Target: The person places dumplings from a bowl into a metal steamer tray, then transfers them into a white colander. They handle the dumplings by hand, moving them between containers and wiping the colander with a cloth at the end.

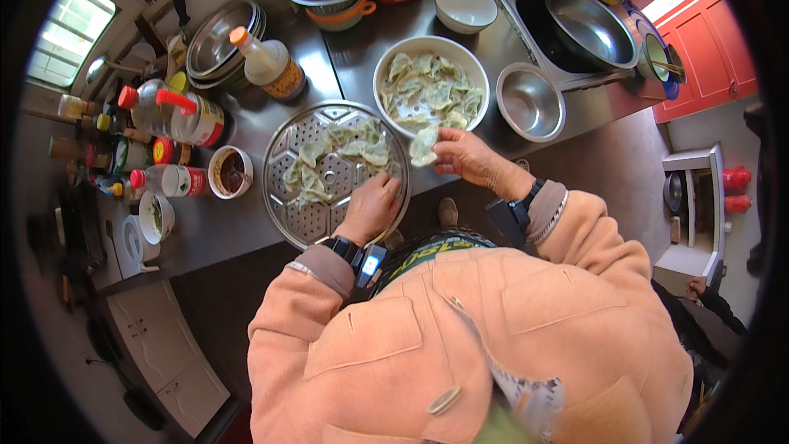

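Note:
My right hand (465, 157) pinches a pale green dumpling (423, 145) between thumb and fingers, just off the near rim of a white bowl (380, 108). Several more dumplings (439, 94) lie inside that bowl. To its left, a round perforated metal steamer tray (314, 222) rests at the counter's edge, with a cluster of dumplings (308, 182) on its far and left parts. My left hand (374, 202) is over the tray's right side, fingers curled down by the nearest dumplings; whether they grip one is hidden.
A steel bowl (531, 102) and a white bowl (466, 7) stand right of the dumpling bowl, near the sink with a large basin (590, 29). Leftward are a sauce bottle (268, 65), a bowl of dark sauce (230, 172) and a large plastic bottle (175, 114). Another person's hand (696, 287) shows at far right.

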### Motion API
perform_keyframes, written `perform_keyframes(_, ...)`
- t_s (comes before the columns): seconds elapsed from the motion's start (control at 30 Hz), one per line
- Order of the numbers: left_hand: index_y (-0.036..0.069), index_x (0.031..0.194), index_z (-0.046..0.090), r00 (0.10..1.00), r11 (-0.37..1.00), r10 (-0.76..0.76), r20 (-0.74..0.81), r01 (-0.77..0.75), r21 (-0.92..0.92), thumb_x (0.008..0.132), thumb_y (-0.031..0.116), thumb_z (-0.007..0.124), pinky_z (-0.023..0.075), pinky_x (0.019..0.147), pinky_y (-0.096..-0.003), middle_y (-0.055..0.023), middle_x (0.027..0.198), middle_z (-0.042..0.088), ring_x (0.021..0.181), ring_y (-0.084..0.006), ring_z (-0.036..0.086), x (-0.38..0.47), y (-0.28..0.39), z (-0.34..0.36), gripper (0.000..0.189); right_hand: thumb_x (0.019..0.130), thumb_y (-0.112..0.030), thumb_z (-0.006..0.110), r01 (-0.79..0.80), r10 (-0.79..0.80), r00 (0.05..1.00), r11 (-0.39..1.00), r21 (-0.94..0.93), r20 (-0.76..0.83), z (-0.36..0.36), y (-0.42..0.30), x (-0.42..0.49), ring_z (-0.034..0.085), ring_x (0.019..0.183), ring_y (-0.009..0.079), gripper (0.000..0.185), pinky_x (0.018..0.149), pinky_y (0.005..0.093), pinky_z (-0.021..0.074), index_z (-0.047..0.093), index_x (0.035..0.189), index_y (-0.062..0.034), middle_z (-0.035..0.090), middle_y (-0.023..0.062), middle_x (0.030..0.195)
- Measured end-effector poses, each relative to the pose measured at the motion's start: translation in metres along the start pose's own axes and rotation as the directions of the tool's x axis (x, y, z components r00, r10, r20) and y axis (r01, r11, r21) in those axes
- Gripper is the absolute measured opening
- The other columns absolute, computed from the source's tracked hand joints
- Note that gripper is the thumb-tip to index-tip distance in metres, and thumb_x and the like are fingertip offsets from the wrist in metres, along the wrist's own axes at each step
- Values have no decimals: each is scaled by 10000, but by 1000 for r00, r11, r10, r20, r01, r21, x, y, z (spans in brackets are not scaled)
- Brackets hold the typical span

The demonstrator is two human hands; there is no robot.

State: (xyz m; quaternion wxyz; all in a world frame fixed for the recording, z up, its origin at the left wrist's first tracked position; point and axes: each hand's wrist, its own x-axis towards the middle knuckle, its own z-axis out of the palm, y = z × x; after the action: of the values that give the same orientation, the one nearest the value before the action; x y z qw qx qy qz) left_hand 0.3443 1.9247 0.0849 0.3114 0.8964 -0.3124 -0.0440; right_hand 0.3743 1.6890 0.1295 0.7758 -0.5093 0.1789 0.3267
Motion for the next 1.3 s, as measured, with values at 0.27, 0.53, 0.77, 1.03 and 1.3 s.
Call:
perform_keyframes(0.27, 64, 746, 572, 998, 983, 20, 54, -30, 179, 749, 85, 579, 485, 606, -423, -118, 745, 551, 698, -324, 586, 4, -2, 11, 23, 849, -102, 562, 0, -1, 1000, 1000, -9, -17, 2, 4, -4, 622, 845, 108, 266, 736, 278, 491, 594, 1113, -120, 653, -3, 988)
perform_keyframes(0.53, 53, 823, 626, 962, 967, -212, 175, 232, -107, 692, 90, 607, 491, 581, -364, -128, 717, 620, 632, -271, 606, 15, -3, -16, 138, 844, -90, 570, -3, 3, 999, 1000, -11, -33, 6, -1, -12, 613, 858, 114, 254, 738, 279, 486, 604, 1095, -111, 651, 0, 996)
perform_keyframes(0.77, -15, 837, 624, 998, 78, -46, 38, 41, -996, 753, -34, 642, 506, 636, -267, -83, 793, 594, 698, -161, 601, -6, 62, -192, 88, 843, -91, 562, -37, 38, 996, 999, -20, 83, 16, -2, 2, 599, 904, 114, 297, 785, 304, 477, 581, 1137, -127, 639, -9, 1017)
perform_keyframes(1.03, -5, 1101, 565, 746, -321, 439, -501, -391, -863, 890, 133, 600, 491, 687, -317, -123, 952, 629, 813, -248, 612, -22, 153, -237, 255, 866, -74, 556, -26, 50, 994, 972, -235, 97, 56, 10, 46, 614, 981, 128, 293, 813, 302, 517, 583, 1157, -93, 632, 5, 1068)
perform_keyframes(1.3, -23, 1028, 626, 927, 173, -356, -118, -59, -983, 801, -4, 614, 491, 748, -260, -89, 924, 644, 833, -147, 598, -98, 68, -219, 227, 781, -155, 679, 399, -380, 885, 317, -861, 270, 100, 47, 61, 596, 765, 295, 229, 723, 369, 491, 620, 962, -26, 593, 138, 836)
